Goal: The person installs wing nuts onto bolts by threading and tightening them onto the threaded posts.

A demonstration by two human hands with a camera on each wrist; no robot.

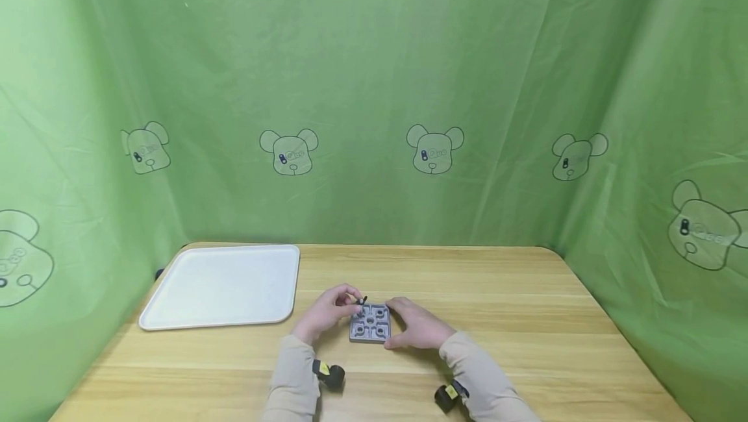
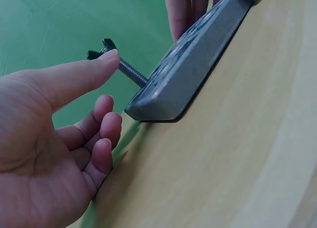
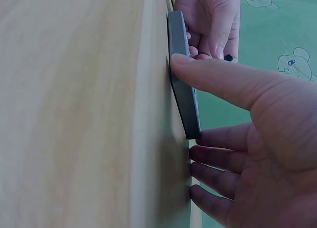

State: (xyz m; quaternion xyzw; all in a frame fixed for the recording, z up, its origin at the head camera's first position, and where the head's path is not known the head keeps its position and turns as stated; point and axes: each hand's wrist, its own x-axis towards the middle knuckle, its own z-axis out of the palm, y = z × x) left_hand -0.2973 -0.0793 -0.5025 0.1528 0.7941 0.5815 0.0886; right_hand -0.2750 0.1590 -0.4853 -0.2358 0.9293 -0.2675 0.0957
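Note:
A grey square plate with round recesses lies flat on the wooden table. A threaded bolt with a black wing-shaped head stands in the plate's far left corner. My left hand has its thumb against that head, the other fingers curled beside it; in the left wrist view the index finger is hidden behind the thumb. My right hand holds the plate's right side, thumb on the near edge and index finger at the far corner. In the right wrist view the plate lies between thumb and index finger.
A white rectangular tray lies at the left of the wooden table. Green cloth with bear outlines stands behind the table and on both sides. Black devices are strapped to both sleeves.

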